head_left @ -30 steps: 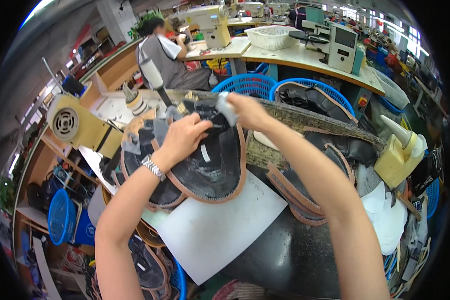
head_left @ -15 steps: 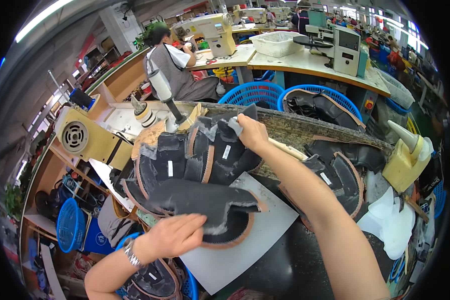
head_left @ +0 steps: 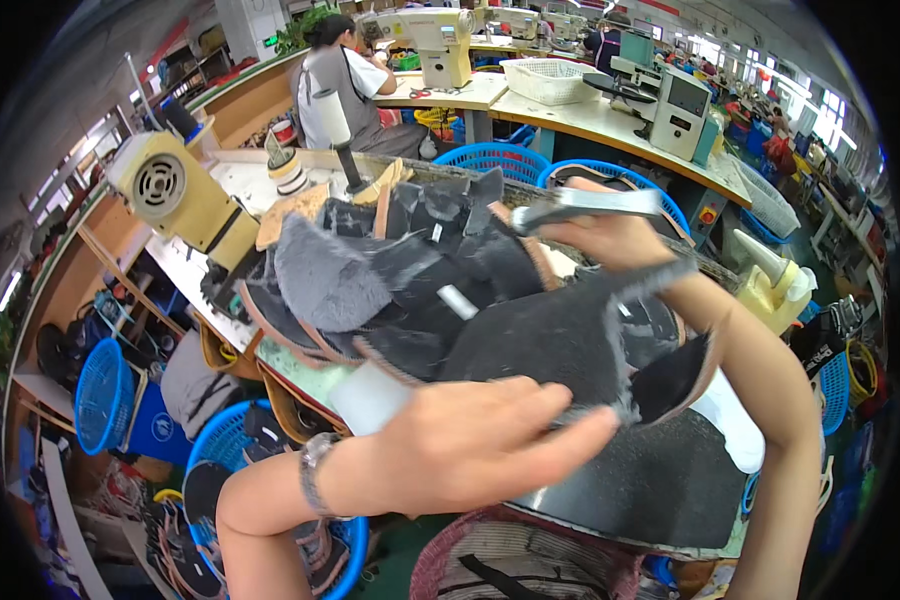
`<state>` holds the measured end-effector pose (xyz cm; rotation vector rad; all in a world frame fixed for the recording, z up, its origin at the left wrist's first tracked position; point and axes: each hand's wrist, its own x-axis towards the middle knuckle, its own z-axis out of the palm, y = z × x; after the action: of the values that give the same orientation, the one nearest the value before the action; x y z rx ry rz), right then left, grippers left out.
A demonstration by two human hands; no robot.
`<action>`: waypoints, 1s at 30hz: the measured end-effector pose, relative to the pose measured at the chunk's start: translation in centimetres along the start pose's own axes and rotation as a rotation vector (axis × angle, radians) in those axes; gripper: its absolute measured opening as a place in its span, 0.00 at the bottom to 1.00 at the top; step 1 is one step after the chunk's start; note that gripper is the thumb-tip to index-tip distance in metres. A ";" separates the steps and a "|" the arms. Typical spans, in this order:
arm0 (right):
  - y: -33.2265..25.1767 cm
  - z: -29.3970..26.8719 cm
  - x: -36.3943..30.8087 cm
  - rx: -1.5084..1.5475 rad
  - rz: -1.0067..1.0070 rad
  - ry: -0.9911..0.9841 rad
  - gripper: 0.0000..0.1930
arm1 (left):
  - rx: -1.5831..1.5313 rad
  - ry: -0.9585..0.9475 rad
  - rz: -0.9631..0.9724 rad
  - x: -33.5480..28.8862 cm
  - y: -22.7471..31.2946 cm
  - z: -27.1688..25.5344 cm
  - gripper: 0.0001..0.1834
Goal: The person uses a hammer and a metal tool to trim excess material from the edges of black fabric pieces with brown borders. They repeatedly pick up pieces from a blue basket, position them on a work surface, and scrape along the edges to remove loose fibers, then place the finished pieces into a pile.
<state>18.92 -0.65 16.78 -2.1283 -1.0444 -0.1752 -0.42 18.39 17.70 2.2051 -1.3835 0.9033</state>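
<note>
My left hand (head_left: pixel 480 440) has its fingers closed at the near edge of a black shoe upper (head_left: pixel 530 335), which is tilted up off the work surface and partly blurred. Grey fuzzy lining and a brownish trimmed edge show along its right side. Beyond it, my right hand (head_left: pixel 605 235) is wrapped round a flat, grey, bar-like tool (head_left: pixel 590 204), blurred and too unclear to name. Several more uppers with grey fuzzy lining (head_left: pixel 325 275) lie heaped at the left of the surface. Part of a white sheet (head_left: pixel 370 397) shows beside my left hand.
The dark work surface (head_left: pixel 630 490) runs along my front. Blue baskets (head_left: pixel 355 550) with uppers stand at lower left. A cream machine (head_left: pixel 175 190) is at left, a cone-topped yellow block (head_left: pixel 775 290) at right. Across the aisle a person (head_left: pixel 340 90) sits by sewing machines.
My left hand has moved right and the shoe upper is lifted and turned off the white sheet. My right hand has moved right with the grey tool. The view has shifted.
</note>
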 end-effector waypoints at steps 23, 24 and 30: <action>-4.7 1.6 -11.7 -0.017 0.024 -0.574 0.12 | -0.771 0.177 -0.359 -3.0 12.6 8.5 0.13; -4.3 -1.0 -13.8 -0.054 -0.005 -0.596 0.11 | -0.960 0.213 -0.472 -2.5 13.3 10.7 0.11; -6.4 -8.5 -26.7 -0.313 0.422 -0.146 0.13 | -1.082 -0.331 -1.076 -3.8 14.7 19.9 0.17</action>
<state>-1.67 -20.59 15.31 -2.6266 -0.6536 0.0237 -8.48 2.11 0.51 1.7405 -0.3581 -0.5139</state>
